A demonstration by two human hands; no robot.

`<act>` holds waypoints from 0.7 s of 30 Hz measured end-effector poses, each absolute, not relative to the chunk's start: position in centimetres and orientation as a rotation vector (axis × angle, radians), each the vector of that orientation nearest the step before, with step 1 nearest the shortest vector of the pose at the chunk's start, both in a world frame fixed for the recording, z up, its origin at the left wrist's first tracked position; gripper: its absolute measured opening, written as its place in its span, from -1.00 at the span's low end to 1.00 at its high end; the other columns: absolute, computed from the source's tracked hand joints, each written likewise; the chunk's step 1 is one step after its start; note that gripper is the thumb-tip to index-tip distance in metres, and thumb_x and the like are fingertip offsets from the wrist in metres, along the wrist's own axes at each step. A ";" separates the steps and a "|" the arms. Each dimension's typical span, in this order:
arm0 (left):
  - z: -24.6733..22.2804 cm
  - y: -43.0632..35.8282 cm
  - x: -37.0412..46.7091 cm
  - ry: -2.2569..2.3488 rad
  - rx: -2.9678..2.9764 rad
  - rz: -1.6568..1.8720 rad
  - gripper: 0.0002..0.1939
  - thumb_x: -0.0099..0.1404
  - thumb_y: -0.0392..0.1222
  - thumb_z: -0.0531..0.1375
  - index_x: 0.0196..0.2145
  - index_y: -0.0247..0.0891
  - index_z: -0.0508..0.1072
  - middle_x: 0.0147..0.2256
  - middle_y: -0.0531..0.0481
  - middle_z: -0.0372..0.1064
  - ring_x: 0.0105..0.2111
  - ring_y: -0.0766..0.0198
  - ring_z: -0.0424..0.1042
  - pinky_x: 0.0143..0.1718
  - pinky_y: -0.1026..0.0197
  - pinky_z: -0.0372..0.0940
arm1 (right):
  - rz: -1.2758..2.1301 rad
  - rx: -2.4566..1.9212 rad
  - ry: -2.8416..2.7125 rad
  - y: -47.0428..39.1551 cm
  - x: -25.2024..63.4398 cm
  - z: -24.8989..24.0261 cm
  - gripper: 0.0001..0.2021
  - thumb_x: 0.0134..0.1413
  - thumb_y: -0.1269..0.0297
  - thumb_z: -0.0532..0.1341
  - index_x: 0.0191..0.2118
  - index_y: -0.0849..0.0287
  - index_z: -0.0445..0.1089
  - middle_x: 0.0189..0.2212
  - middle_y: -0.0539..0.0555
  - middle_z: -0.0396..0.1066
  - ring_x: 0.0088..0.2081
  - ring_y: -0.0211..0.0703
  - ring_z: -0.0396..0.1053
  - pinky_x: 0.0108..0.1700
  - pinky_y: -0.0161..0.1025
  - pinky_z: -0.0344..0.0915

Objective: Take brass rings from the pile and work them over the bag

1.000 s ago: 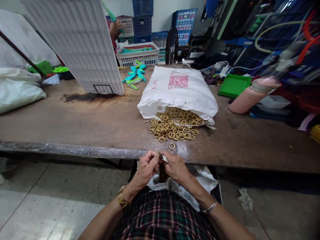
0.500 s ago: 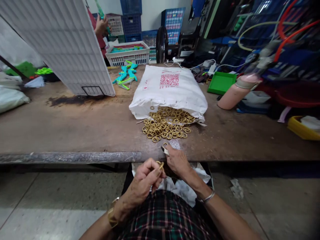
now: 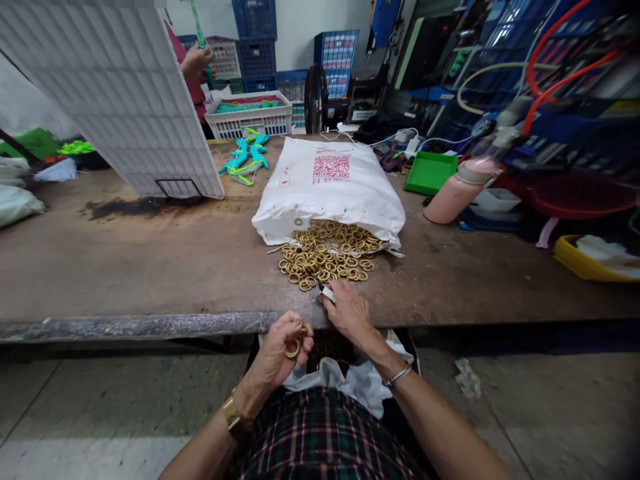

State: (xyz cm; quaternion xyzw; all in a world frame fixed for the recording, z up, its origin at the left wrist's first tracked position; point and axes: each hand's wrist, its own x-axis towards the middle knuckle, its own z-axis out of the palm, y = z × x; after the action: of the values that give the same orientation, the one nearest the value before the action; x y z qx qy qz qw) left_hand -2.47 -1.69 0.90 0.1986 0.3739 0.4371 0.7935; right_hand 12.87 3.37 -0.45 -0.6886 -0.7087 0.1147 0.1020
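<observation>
My left hand [image 3: 273, 357] is closed above my lap, just short of the table edge. Between its fingers are brass-coloured rings [image 3: 293, 348], one of them seen nearly face-on. My right hand [image 3: 351, 310] rests at the table's front edge, gripping a small white tool with a dark tip [image 3: 327, 293]; its exact kind cannot be made out. Just beyond it, a heap of similar rings [image 3: 317, 257] spills from the mouth of a white woven sack [image 3: 300, 180] with red print. A white bag [image 3: 357, 383] lies open on my lap, its inside dark.
A white ribbed panel [image 3: 145, 100] stands at left on the table [image 3: 150, 267]. Turquoise and green plastic pieces [image 3: 247, 157] lie behind. To the right are a green tray [image 3: 431, 172], a pink bottle [image 3: 450, 197] and a yellow tray [image 3: 585, 263]. Another person's hand [image 3: 197, 60] shows at the back.
My right hand has moved forward, closer to the heap; the ring at its fingertips no longer shows. My left hand has shifted left and turned, showing a ring. The view has moved slightly.
</observation>
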 end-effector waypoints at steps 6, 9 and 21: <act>0.3 -1.1 -2.8 0.717 0.348 0.900 -0.79 0.01 -0.30 0.19 -0.35 -0.25 0.25 -0.51 0.08 0.27 -0.61 0.44 0.26 -0.69 0.45 0.04 | 0.316 -1.923 -2.093 3.1 13.3 -1.4 -0.81 0.00 0.42 0.03 -0.21 0.13 0.23 -0.28 0.04 0.36 -0.35 -0.21 0.29 -0.39 -0.30 0.01; -0.1 -0.8 -2.9 0.715 0.307 0.889 -0.79 0.02 -0.29 0.21 -0.35 -0.28 0.28 -0.51 0.06 0.28 -0.59 0.42 0.29 -0.68 0.45 0.07 | 0.336 -1.847 -2.067 3.0 13.5 -1.8 -0.81 -0.04 0.43 0.04 -0.25 0.14 0.25 -0.34 0.03 0.36 -0.37 -0.21 0.28 -0.40 -0.30 0.01; -0.4 0.0 -1.6 1.030 0.663 0.938 -0.67 0.04 0.04 0.20 -0.45 -0.29 0.27 -0.57 0.13 0.20 -0.68 0.50 0.14 -0.74 0.45 -0.04 | 0.713 -1.348 -1.878 1.8 12.4 -1.0 -0.88 -0.03 0.40 0.03 -0.38 0.18 0.29 -0.45 0.00 0.29 -0.39 -0.26 0.23 -0.31 -0.34 0.13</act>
State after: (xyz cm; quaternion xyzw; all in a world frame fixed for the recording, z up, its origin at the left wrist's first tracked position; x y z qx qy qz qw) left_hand -1.58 0.05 -0.37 0.2995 0.4653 0.4241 0.7169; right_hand 12.43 1.82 -0.99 -0.5211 -0.7263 0.2758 0.3533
